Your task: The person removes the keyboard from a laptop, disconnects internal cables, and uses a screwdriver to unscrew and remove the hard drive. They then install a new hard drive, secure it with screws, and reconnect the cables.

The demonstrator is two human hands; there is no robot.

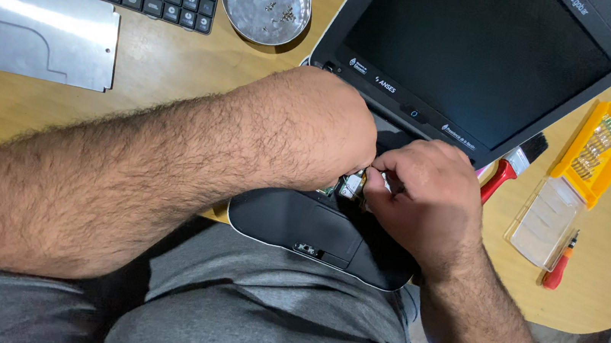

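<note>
the small laptop (329, 235) sits at the worktop (163, 71) edge by the lap, screen tipped away, long side left to right. both hands meet over its open base. the left hand (318, 131) and right hand (426, 193) have fingers bent tight together, pinching a small metal part (351, 184). both forearms slant in.

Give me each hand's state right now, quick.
Left hand: fingers hidden, pressed into the open laptop; grip cannot be told.
Right hand: fingers curled shut, pinching a small metal part.
</note>
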